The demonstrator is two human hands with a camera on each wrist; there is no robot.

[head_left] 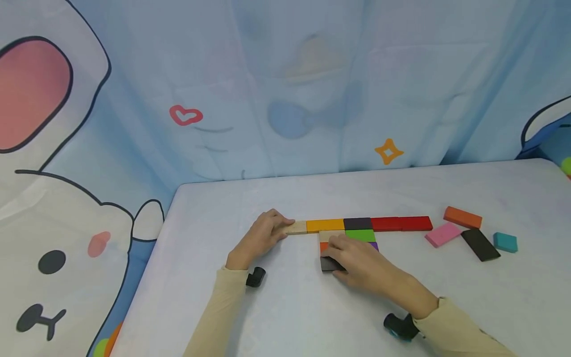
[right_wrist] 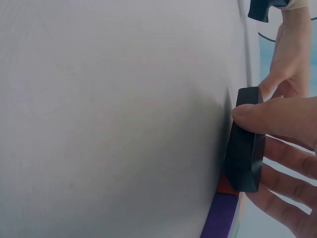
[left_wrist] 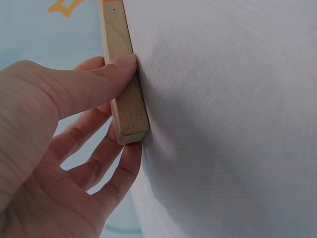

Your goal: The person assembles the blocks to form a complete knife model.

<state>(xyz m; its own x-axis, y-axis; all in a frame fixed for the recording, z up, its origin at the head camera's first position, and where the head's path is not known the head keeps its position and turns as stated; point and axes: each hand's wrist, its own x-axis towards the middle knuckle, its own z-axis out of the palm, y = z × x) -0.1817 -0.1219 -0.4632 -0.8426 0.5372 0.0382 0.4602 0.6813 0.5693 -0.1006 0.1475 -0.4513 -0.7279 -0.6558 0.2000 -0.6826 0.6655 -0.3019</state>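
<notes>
My left hand [head_left: 260,239] pinches the left end of a plain wooden block [left_wrist: 132,109], thumb on one face and fingers behind it. That block begins a straight row with a yellow block [head_left: 324,225], a dark block [head_left: 357,223] and two red blocks [head_left: 416,223]. Below the row's middle sit a second plain block [head_left: 327,236], a green block [head_left: 360,235], an orange-red block [head_left: 323,246] and a purple block [right_wrist: 219,218]. With thumb and fingers my right hand [head_left: 363,263] grips a black block [right_wrist: 242,153] at the near edge of these, partly covering them.
To the right lie loose blocks: an orange one [head_left: 463,217], a pink one [head_left: 442,234], a black one [head_left: 480,244] and a teal one [head_left: 505,242]. A white cloth covers the table [head_left: 276,317]. Behind it hangs a blue printed curtain [head_left: 308,153].
</notes>
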